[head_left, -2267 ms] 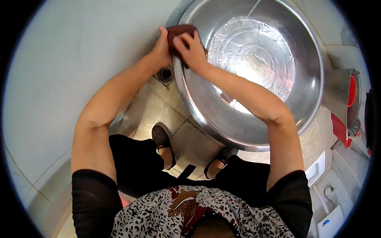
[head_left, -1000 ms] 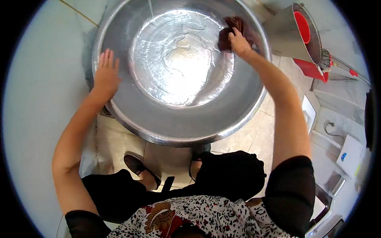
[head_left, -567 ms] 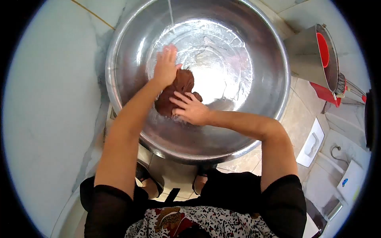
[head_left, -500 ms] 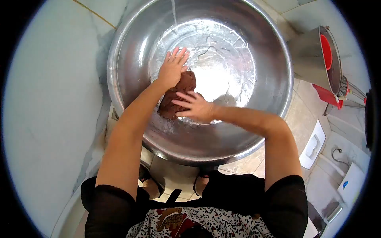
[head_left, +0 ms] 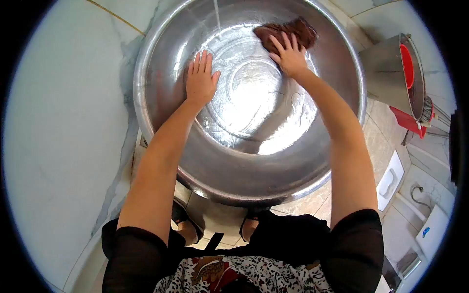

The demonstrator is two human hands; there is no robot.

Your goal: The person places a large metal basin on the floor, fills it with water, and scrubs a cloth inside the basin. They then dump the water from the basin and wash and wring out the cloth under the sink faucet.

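A large round metal basin fills the middle of the view, its inside wet and shiny. A thin stream of water falls into it from the top. My left hand lies flat against the basin's left inner side, fingers stretched out, holding nothing. At the far right inside the basin, my right hand presses with spread fingers on a wet, bunched brown cloth. The palm side of that hand is out of sight.
A marbled wall rises close on the left. To the right stand a metal bucket with something red inside and a red dustpan. A white squat toilet lies lower right. Tiled floor shows beneath the basin.
My right hand has swept the brown cloth from the basin's near left to its far right. My left hand has shifted slightly left and is now apart from the cloth.
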